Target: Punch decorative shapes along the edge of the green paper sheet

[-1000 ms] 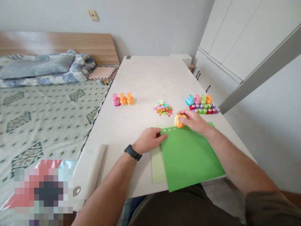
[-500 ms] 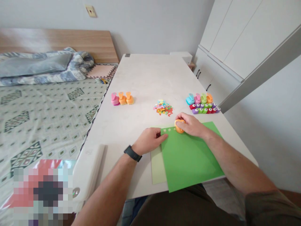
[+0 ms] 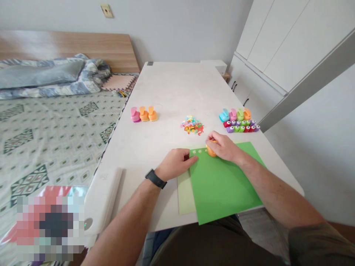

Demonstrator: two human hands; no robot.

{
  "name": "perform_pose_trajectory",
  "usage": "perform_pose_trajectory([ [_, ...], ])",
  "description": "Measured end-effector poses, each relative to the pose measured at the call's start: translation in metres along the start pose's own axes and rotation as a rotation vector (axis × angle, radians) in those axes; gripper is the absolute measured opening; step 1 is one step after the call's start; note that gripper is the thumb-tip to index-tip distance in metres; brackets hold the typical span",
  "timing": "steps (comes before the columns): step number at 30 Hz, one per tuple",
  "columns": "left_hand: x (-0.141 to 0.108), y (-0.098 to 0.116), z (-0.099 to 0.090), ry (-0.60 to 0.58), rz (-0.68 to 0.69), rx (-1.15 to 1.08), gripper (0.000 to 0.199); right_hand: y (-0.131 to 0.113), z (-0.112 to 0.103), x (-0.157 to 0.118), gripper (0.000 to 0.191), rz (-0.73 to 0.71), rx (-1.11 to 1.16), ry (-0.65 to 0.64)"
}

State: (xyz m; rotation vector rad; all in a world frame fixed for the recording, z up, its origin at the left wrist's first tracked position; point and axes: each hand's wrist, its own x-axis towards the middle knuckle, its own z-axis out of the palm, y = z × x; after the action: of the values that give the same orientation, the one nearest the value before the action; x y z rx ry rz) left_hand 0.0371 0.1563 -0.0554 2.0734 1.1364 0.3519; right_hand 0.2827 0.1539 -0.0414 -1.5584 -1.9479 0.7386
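Two hands rest on a green card sheet (image 3: 224, 188) at the near edge of a white table (image 3: 169, 87). We record the orange craft punch (image 3: 211, 151) now sitting on the sheet's top edge, lower than in the earlier frame, where it stood just above that edge. The right hand (image 3: 223, 147) curls over it, fingers pressed together and gripping its plastic body. The left hand (image 3: 174, 164) lies flat, fingers together, tips on the sheet's left edge. Small punched shapes (image 3: 198, 151) run along the top edge beside the punch. A pale green sheet (image 3: 184, 195) shows beneath, at left. Beyond stand glossy plastic punches (image 3: 143, 114) and a heap of paper cut-outs (image 3: 192, 125).
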Motion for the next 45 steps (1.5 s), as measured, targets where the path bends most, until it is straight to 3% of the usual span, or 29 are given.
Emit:
perform_pose_trajectory([
  [10,0.0003,0.0026,0.0005,0.01,-0.002,0.014,0.047,0.0023,0.0003,0.0007,0.038,-0.005,-0.038,0.005],
  [45,0.0,0.0029,-0.0001,0.024,-0.008,-0.019,0.048,-0.0025,0.0049,0.0016,0.038,-0.03,-0.077,0.077],
])
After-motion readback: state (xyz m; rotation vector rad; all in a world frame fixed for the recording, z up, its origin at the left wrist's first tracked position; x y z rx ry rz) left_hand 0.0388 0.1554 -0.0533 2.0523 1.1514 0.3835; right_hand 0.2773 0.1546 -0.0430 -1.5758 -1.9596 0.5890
